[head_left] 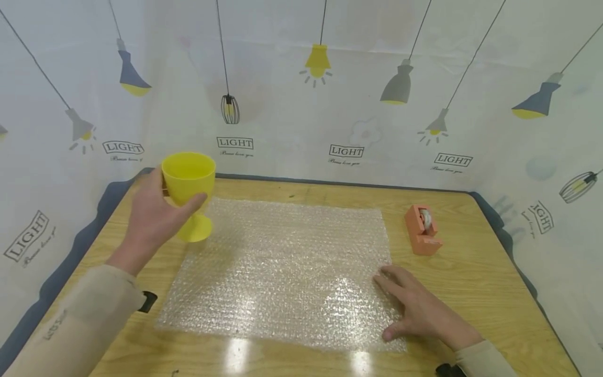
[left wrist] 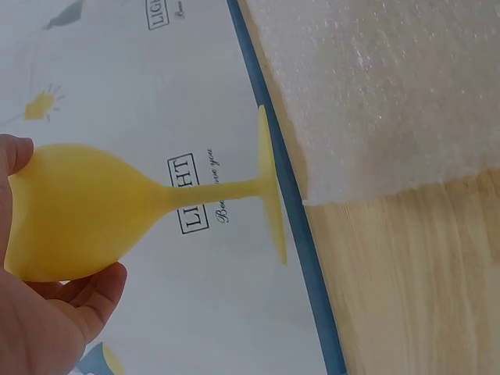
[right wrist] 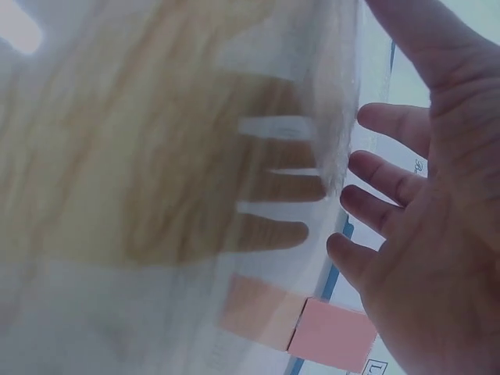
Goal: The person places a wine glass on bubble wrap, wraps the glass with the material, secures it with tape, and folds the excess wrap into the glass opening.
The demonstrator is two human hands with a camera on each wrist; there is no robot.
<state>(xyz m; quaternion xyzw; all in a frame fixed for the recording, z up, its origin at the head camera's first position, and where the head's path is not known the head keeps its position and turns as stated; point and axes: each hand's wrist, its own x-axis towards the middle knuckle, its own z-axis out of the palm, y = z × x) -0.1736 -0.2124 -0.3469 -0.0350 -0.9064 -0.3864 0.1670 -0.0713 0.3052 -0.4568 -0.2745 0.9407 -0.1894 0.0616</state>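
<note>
In the head view my left hand (head_left: 155, 209) grips a yellow goblet (head_left: 190, 175) by its bowl, upright above the left far corner of the bubble wrap. The left wrist view shows the left hand's fingers (left wrist: 101, 301) curled round the bowl, with the goblet's stem (left wrist: 211, 193) and foot bare. A sheet of bubble wrap (head_left: 282, 272) lies flat on the table. Over its right near edge is my right hand (head_left: 419, 309), fingers spread and relaxed, holding nothing. In the right wrist view the right hand (right wrist: 437, 211) has its fingers apart beside the sheet's edge.
An orange tape dispenser (head_left: 421, 230) with a roll of tape stands right of the bubble wrap. The wooden table (head_left: 476, 272) is bordered at the back and sides by a white cloth (head_left: 282, 68) printed with lamps.
</note>
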